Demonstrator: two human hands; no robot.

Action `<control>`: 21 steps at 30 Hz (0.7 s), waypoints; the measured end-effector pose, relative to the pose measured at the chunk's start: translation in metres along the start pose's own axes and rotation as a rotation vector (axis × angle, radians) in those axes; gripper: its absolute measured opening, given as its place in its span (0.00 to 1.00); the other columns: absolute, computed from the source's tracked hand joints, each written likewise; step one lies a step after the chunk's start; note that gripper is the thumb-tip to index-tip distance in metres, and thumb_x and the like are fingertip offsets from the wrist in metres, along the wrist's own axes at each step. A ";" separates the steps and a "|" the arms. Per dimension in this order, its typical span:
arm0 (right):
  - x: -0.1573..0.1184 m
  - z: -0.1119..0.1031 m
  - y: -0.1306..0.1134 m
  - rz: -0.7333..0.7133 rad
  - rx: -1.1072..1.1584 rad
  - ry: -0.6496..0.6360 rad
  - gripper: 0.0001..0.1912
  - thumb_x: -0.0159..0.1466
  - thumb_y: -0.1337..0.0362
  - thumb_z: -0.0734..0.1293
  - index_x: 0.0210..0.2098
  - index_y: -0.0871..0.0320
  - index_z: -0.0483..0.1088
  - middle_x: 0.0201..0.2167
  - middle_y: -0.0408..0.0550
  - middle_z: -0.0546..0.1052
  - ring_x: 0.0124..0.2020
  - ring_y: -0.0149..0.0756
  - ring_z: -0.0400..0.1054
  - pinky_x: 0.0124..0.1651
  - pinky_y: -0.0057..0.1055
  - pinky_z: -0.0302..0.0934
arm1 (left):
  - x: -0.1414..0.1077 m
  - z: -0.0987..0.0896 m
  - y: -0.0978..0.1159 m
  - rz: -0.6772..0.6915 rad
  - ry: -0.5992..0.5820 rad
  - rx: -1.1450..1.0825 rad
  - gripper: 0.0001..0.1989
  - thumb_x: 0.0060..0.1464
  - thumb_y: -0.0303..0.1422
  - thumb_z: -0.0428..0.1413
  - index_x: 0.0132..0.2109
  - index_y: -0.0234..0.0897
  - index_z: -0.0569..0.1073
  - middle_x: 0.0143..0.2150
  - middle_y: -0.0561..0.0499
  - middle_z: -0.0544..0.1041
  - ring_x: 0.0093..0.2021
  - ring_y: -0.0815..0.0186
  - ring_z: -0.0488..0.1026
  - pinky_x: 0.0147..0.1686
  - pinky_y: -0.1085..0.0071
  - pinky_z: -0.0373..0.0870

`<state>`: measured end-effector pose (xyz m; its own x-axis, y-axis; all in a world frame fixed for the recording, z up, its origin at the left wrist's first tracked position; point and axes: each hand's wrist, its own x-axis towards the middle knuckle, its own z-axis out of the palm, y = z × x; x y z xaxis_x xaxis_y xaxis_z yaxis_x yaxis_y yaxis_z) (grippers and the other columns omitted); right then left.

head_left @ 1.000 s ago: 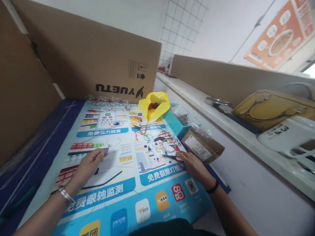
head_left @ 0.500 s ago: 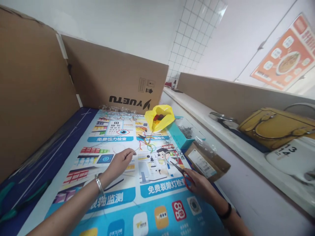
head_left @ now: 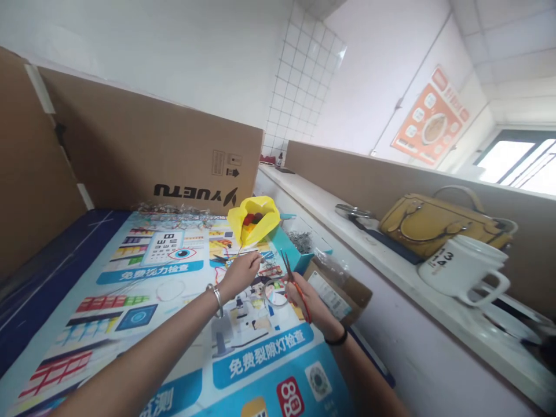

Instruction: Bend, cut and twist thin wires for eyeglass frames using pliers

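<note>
My left hand, a silver bangle on its wrist, is closed in a pinch above the printed sheet. Whatever its fingertips hold is too thin or hidden to make out. My right hand, with a dark band at the wrist, grips scissors by their red-orange handles. Their blades point up and stand slightly apart, just right of my left fingertips. Beneath, between the hands, a thin pale ring lies on the sheet. Behind my left hand lies a dark-tipped tool among coloured cords, partly covered by the hand.
A yellow bag with red and dark contents stands behind the hands. To its right are a teal box of dark wiry bits and an open cardboard box. The right ledge holds a mug and a yellow handbag.
My view has turned to the right. My left hand has moved right and away from me, close to the scissors. My right hand has raised the scissors so their blades point upward.
</note>
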<state>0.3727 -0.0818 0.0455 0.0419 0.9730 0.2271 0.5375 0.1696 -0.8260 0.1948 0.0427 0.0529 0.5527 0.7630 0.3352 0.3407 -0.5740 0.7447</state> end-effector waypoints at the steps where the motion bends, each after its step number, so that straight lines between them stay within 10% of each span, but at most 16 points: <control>1: 0.005 0.000 0.000 -0.007 0.015 0.003 0.16 0.65 0.51 0.56 0.40 0.57 0.64 0.34 0.45 0.71 0.35 0.34 0.66 0.38 0.30 0.63 | 0.006 0.004 0.002 0.011 -0.005 0.005 0.13 0.57 0.35 0.42 0.33 0.38 0.69 0.33 0.49 0.75 0.35 0.64 0.69 0.35 0.70 0.60; 21: 0.040 -0.025 0.008 -0.058 -0.034 -0.040 0.16 0.64 0.52 0.57 0.37 0.58 0.66 0.32 0.44 0.70 0.35 0.33 0.64 0.39 0.29 0.60 | 0.045 0.035 -0.007 0.106 -0.187 0.085 0.12 0.55 0.31 0.43 0.28 0.38 0.68 0.27 0.52 0.71 0.29 0.67 0.65 0.29 0.73 0.56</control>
<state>0.3997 -0.0457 0.0604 -0.0239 0.9673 0.2526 0.5662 0.2213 -0.7940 0.2443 0.0706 0.0424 0.7173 0.6331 0.2908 0.3314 -0.6772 0.6569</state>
